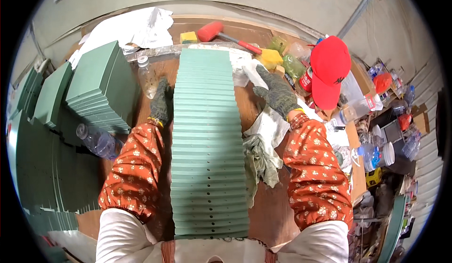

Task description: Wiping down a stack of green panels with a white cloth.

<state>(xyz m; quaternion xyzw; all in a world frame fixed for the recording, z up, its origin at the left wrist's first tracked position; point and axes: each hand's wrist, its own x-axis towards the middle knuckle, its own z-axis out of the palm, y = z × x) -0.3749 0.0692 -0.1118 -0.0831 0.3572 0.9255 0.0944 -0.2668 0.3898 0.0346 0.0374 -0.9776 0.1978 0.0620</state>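
Note:
A long row of overlapping green panels (pixel 207 136) runs from my body to the far side of the table, with small dark holes in the nearer ones. My left hand (pixel 161 103), in a dark grey glove, lies along the row's left edge with its fingers stretched forward. Whether it presses on the panels I cannot tell. To the right of the row, my right hand (pixel 278 92), gloved alike, is held apart from the panels with thumb and fingers spread. Its fingertips are by a white strip (pixel 254 73) and a yellow sponge (pixel 270 58).
Stacked green panels (pixel 96 77) stand at left, near a clear bottle (pixel 148 77) and another bottle (pixel 100 141). A red mallet (pixel 228 36) lies at the back. A crumpled cloth (pixel 262 159), red cap (pixel 331 70) and can (pixel 306 81) are at right.

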